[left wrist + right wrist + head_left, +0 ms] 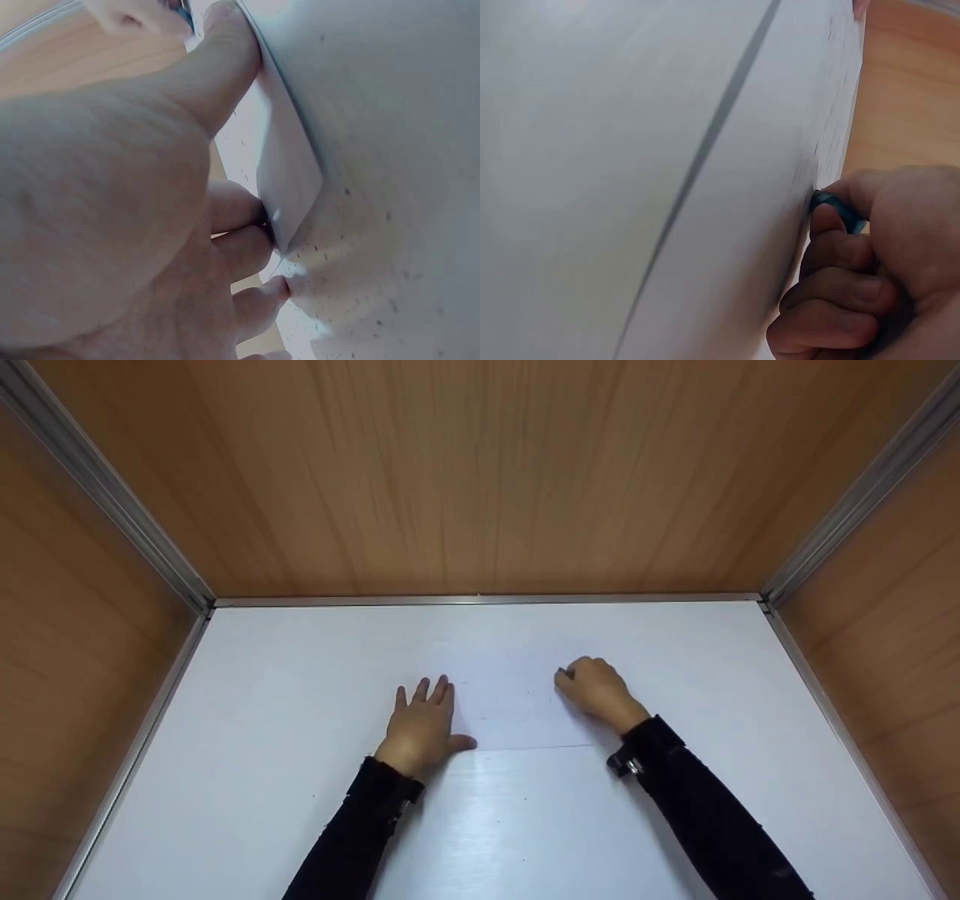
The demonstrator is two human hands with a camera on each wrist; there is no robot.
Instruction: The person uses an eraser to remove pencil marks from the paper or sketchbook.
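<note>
A white sheet of paper (517,697) lies flat on the white table (262,697), hard to tell from it. My left hand (424,716) rests flat on the sheet's left edge with straight fingers. In the left wrist view the thumb (225,52) lies along the paper (289,172). My right hand (596,688) sits curled at the sheet's right side and pinches a small dark blue object (564,673). In the right wrist view that blue object (838,210) touches the paper (765,187) at the fingertips (840,255); most of it is hidden.
Wooden walls (480,472) with metal trim (487,600) close in the table at the back and on both sides. Black sleeves (352,840) cover both forearms. White tabletop shows around the sheet.
</note>
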